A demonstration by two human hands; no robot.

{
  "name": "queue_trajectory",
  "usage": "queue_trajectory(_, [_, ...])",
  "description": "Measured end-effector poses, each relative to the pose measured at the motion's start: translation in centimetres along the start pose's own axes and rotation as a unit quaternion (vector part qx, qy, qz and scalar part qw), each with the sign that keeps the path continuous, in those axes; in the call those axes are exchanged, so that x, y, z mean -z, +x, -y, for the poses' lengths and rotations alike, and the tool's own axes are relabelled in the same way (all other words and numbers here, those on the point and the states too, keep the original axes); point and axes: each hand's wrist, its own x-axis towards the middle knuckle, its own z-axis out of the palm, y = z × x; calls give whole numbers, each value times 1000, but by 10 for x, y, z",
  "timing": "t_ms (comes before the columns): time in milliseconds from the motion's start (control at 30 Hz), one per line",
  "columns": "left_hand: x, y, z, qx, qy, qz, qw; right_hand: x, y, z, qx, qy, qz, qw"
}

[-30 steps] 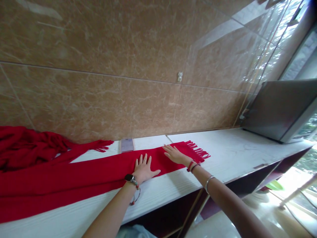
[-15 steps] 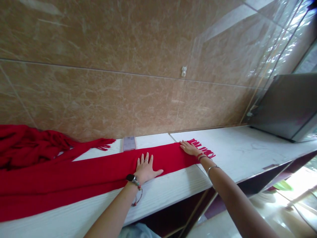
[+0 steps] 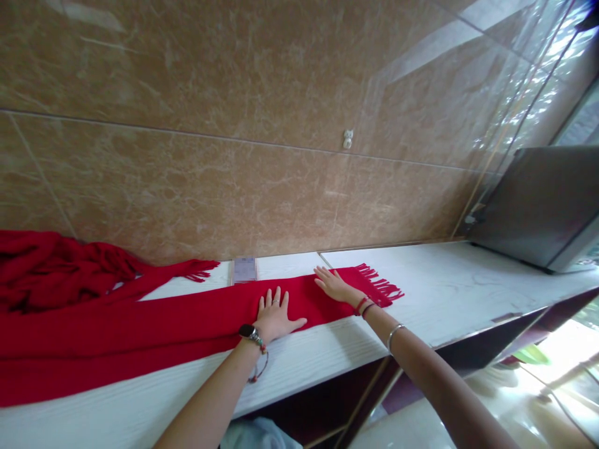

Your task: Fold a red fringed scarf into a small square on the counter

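Observation:
A long red scarf [image 3: 178, 318] lies lengthwise along the white counter, its fringed end spread out to the right. Pressed flat on the middle of this strip is my left hand [image 3: 275, 317], fingers apart, with a watch and a beaded bracelet at the wrist. My right hand [image 3: 336, 285] rests open on the scarf a little short of the fringe, fingers stretched towards the wall. Behind the strip on the left, a bunched heap of red fabric [image 3: 60, 268] with a fringed tip lies against the wall.
A small greyish-purple rectangle [image 3: 244, 269] lies by the wall behind the scarf. The white counter [image 3: 458, 274] runs right to a dark grey box-shaped appliance [image 3: 538, 206]. Brown tiles [image 3: 187, 174] rise behind, with a small white figure hook [image 3: 347, 139] on them. Open shelving shows below the counter's front edge.
My right hand has slid left along the scarf, away from the fringe, so more of the fringed end shows. My left hand stays in place.

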Motion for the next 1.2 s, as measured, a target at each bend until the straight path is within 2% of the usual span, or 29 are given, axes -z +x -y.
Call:
queue_trajectory(100, [-1,0,0,-3,9,-1,1000,-3,2,28,38,40,40,998])
queue_trajectory(167, [-2,1,1,-2,16,-1,1000,-6,1,36,46,40,47,997])
queue_trajectory(400, [0,-1,1,0,22,10,1000,-13,2,33,40,32,24,998])
queue_trajectory(633, [5,-6,-1,-18,14,18,1000,-10,-1,35,44,28,13,999])
queue_trajectory(900, [10,-35,26,-128,56,36,990,-14,1,32,47,30,8,998])
queue_trajectory(1067, [11,-44,41,-187,90,-13,978,-15,1,32,54,31,0,998])
queue_trajectory(1200, [23,-49,54,-298,105,-63,947,-18,1,30,55,26,-7,998])
